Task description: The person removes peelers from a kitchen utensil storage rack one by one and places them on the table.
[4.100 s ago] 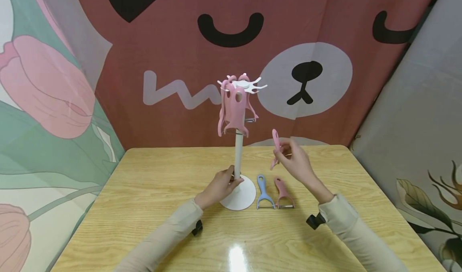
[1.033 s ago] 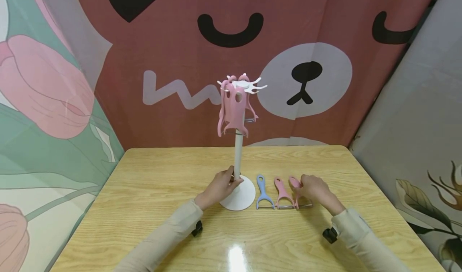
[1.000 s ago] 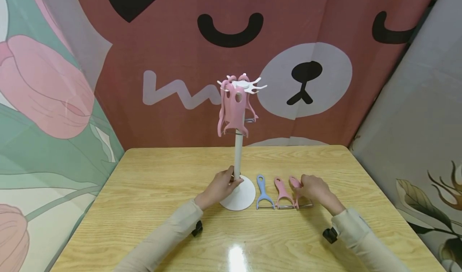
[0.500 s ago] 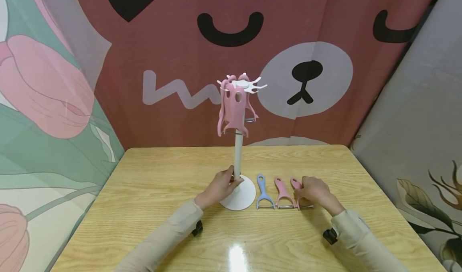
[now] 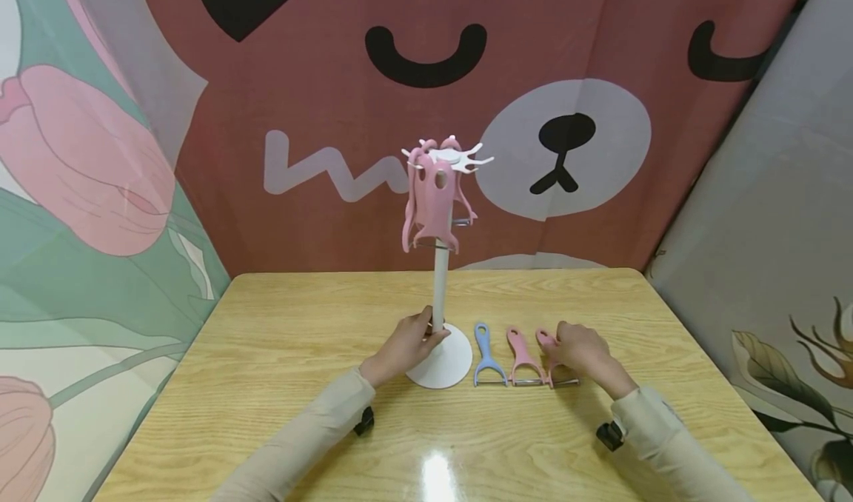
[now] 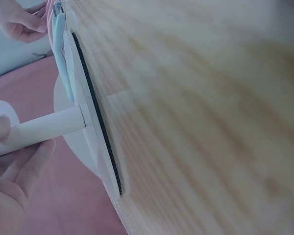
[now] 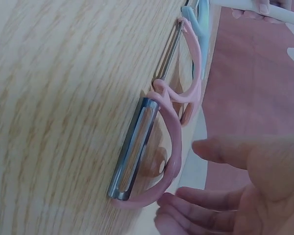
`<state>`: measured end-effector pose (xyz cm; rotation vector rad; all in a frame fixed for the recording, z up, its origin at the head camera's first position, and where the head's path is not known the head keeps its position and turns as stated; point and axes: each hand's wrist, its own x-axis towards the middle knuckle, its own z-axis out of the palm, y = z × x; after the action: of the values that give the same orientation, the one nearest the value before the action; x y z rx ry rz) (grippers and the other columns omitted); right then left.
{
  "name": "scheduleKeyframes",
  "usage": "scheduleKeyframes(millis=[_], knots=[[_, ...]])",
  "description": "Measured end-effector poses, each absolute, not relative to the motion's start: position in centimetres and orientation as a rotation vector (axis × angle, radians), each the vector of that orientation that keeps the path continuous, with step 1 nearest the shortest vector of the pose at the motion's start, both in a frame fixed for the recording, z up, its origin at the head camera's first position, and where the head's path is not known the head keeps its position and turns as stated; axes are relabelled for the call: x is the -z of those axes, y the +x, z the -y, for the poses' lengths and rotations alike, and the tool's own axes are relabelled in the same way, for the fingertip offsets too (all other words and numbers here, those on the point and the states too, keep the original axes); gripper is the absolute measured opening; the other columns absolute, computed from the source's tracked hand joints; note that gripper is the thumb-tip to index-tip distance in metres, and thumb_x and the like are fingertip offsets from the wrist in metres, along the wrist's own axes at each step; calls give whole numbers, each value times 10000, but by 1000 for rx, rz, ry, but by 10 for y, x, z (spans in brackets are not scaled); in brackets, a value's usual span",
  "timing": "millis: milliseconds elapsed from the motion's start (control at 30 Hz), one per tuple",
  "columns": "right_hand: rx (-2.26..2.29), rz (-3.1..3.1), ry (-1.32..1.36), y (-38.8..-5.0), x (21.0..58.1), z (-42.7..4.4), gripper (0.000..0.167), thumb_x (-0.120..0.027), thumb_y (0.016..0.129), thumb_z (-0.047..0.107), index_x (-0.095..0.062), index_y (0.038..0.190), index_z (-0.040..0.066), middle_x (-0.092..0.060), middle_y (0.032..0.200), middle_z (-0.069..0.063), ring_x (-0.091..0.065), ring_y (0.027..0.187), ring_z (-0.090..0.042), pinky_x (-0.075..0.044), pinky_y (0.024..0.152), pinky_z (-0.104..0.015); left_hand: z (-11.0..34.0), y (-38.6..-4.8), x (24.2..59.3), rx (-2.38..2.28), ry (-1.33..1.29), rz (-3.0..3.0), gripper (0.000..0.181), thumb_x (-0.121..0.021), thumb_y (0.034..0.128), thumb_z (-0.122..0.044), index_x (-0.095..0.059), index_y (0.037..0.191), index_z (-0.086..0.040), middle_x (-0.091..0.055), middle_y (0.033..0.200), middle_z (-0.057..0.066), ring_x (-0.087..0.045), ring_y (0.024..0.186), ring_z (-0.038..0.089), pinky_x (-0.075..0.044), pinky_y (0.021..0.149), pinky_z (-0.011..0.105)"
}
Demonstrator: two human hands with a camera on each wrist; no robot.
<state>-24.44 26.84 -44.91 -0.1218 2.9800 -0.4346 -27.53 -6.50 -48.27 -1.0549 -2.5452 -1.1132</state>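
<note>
My left hand (image 5: 405, 345) grips the pole of a white stand (image 5: 440, 280) just above its round base; in the left wrist view its fingers curl round the pole (image 6: 49, 126). Several pink peelers (image 5: 436, 206) hang from the stand's hooks. Right of the base lie a blue peeler (image 5: 483, 346), a pink peeler (image 5: 519, 350) and a second pink peeler (image 5: 546, 339) in a row. My right hand (image 5: 586, 352) is at that last one and partly covers it. In the right wrist view, the hand's (image 7: 240, 186) fingertips touch the peeler's edge (image 7: 174, 166), with the thumb apart.
The wooden table (image 5: 286, 339) reaches back to a printed cloth (image 5: 300, 228) with a bear face. Another patterned cloth (image 5: 753, 228) hangs at the right, and a flowered one (image 5: 100, 302) at the left. Some empty hooks (image 5: 476, 160) stick out from the stand's right side.
The pink peeler pinched in the air by my right hand in the oldest frame now lies on the table. Over the last second it has shifted slightly right. My left hand has stayed on the pole.
</note>
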Motion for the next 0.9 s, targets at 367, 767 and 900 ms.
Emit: scheduleKeyframes(millis=[367,767,900], knots=[[502,-3087,-217,-247,449,-264,296,-627,974,267,-624,1000,-28,-620,776,-97,-486,568,-204,-396,471,-334,64,-276,483,1109,-1056,2543,202,-595,1011,-208,-530,1050,-21,-660,900,95,-706,864,212,-564,690,231],[693,-3329,-505,-251,450,-254,60,-644,906,86,-649,914,28,-603,754,-31,-493,532,-117,-413,451,-298,65,-276,479,1135,-1034,2605,181,-575,1021,-209,-532,1047,-35,-645,886,69,-640,756,146,-522,605,224],[702,-3348,-523,-250,448,-251,49,-637,898,67,-655,918,26,-621,765,-34,-505,542,-110,-421,453,-287,65,-273,475,1157,-1073,2608,155,-569,1020,-133,-544,1101,-4,-669,971,103,-676,845,194,-554,680,248]])
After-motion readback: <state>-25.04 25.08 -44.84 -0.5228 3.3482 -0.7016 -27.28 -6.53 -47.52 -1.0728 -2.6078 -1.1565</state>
